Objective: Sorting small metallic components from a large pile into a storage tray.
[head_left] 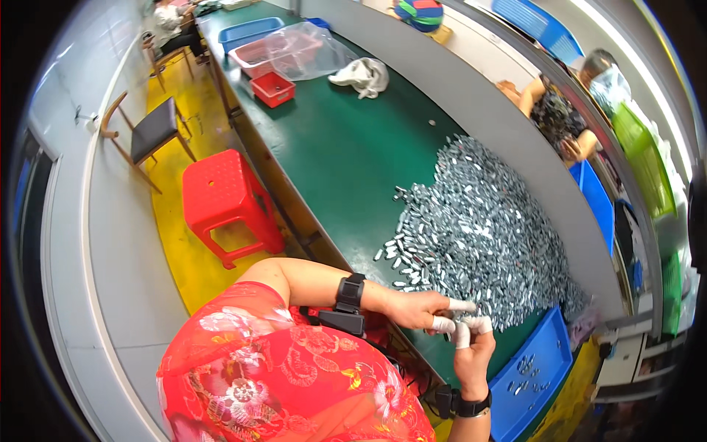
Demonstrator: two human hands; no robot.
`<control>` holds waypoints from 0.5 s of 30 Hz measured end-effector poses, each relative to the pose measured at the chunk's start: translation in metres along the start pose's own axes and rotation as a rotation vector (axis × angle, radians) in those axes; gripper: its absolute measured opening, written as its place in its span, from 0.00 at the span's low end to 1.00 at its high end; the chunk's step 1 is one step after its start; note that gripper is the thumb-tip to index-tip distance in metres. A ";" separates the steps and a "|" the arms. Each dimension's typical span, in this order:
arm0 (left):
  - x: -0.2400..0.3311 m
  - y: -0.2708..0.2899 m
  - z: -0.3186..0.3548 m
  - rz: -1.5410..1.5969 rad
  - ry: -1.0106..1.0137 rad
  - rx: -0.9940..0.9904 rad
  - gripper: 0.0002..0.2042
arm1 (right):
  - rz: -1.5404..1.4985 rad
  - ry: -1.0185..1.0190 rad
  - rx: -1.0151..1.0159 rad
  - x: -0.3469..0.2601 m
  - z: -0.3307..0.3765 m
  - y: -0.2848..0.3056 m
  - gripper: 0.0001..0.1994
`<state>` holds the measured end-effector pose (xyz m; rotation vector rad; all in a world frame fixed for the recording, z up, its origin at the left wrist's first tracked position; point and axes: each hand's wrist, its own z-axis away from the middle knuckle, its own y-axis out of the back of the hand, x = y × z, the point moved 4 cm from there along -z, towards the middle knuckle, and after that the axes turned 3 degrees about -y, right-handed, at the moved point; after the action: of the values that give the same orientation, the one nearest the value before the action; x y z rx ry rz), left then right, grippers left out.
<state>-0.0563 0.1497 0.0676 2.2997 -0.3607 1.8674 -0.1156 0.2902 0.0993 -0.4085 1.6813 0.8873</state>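
A big heap of small silvery metal parts (pixel 479 228) lies on the green table (pixel 346 147). My left hand (pixel 416 309) comes in from the left with a black wrist band, its index finger stretched toward the heap's near edge. My right hand (pixel 471 350) rises from below, also with a black band. Both wear white finger covers. Their fingertips meet and pinch a small metal part that is mostly hidden between them.
A blue tray (pixel 541 368) holding a few parts sits right of my hands. Red and blue bins (pixel 272 88), a clear plastic bag (pixel 305 51) and a white cloth (pixel 362 75) lie at the table's far end. A red stool (pixel 224 199) and a chair (pixel 147 132) stand on the yellow floor. Another person (pixel 560 110) sits across the table.
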 end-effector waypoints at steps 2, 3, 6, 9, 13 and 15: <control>0.001 -0.003 -0.001 -0.068 -0.146 -0.005 0.29 | -0.087 -0.045 -0.030 0.001 -0.001 -0.003 0.05; 0.000 -0.001 -0.001 -0.073 -0.145 0.012 0.29 | -0.135 -0.059 -0.024 0.004 -0.003 -0.005 0.05; 0.003 0.006 0.003 -0.262 -0.227 0.082 0.31 | -0.235 -0.089 -0.024 0.007 -0.011 -0.012 0.05; 0.006 0.014 0.011 -0.156 -0.209 0.137 0.30 | -0.299 -0.123 -0.025 0.004 -0.018 -0.019 0.06; 0.004 0.019 0.017 -0.121 -0.152 0.178 0.28 | -0.256 -0.128 -0.050 0.006 -0.023 -0.026 0.06; 0.002 0.021 0.019 -0.128 -0.128 0.187 0.28 | -0.259 -0.117 -0.061 0.008 -0.025 -0.029 0.06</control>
<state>-0.0442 0.1246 0.0653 2.5045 -0.0529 1.7651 -0.1153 0.2537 0.0840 -0.5900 1.4582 0.7565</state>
